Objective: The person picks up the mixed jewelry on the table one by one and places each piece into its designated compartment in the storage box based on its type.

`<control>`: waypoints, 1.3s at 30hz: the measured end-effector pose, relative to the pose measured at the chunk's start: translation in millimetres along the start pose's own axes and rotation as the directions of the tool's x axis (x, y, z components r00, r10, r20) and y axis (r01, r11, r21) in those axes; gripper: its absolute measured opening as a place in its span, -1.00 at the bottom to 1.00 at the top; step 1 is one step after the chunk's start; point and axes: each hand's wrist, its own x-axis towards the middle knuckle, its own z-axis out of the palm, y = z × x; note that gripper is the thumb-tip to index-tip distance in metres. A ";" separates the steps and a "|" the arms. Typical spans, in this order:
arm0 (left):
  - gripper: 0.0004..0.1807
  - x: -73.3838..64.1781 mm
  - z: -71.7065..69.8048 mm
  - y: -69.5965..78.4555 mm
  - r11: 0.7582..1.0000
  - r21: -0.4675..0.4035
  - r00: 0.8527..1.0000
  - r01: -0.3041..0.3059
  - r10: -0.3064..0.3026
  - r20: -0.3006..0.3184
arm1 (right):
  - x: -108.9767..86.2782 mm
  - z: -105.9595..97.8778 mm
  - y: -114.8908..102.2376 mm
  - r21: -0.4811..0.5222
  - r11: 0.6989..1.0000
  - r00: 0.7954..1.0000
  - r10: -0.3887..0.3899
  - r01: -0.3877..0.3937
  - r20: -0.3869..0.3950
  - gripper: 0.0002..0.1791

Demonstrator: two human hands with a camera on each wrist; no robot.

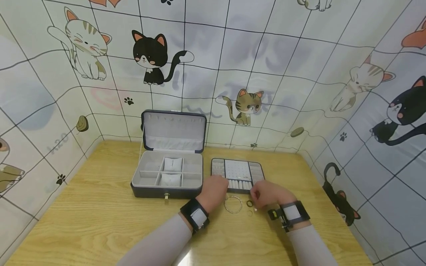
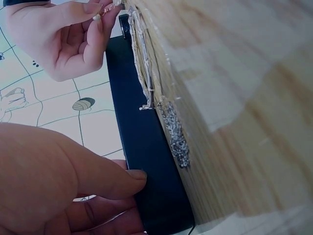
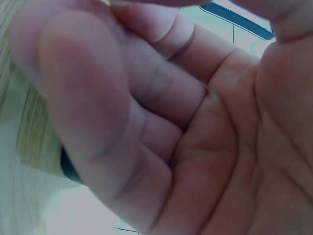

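My left hand (image 1: 214, 189) grips the left front part of a dark-edged jewelry tray (image 1: 237, 169), which has pale compartments and ring rolls. In the left wrist view its thumb presses the tray's dark side (image 2: 142, 147). At the tray's right front corner, my right hand (image 1: 267, 194) pinches a small gold earring (image 2: 98, 16) with a white bead between thumb and fingertips. The right wrist view shows the other fingers curled; the earring is mostly hidden there. In front of the tray lie a thin bangle (image 1: 233, 204), a dark ring (image 1: 249, 203) and a small thin hoop (image 1: 250, 213).
Left of the tray stands an open jewelry box (image 1: 153, 191), its lid (image 1: 174, 131) raised against the back. Two white cushions (image 1: 173, 165) sit in its middle compartments. A cat-print sheet (image 1: 206, 74) surrounds the wooden table (image 1: 83, 221) at the back and sides.
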 end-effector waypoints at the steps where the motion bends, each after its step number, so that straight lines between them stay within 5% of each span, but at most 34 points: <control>1: -0.95 0.1 0.3 -0.1 1.000 0.000 1.000 -0.001 0.001 -0.001 | 0.8 -0.1 0.9 0.002 1.000 1.000 -0.009 0.009 0.000 -0.73; 11: -0.96 0.3 1.4 -0.7 1.000 -0.002 1.000 -0.011 0.011 -0.004 | 7.1 -4.1 12.3 0.100 0.983 0.985 -0.149 0.157 -0.082 -0.76; 20: -0.96 0.0 -1.1 -0.1 1.000 -0.001 1.000 -0.002 0.002 0.020 | 9.7 -4.4 9.1 0.347 0.881 0.942 -0.261 0.321 -0.209 -0.85; 31: -0.96 0.0 -2.7 0.4 1.000 0.003 1.000 -0.007 0.007 0.003 | 17.8 4.2 7.3 0.594 0.670 0.894 -0.291 0.444 -0.340 -0.89; 39: -0.96 -0.1 -3.7 -0.7 1.000 0.000 1.000 -0.001 0.001 0.009 | 26.7 16.0 5.4 0.752 0.503 0.904 -0.204 0.426 -0.376 -0.88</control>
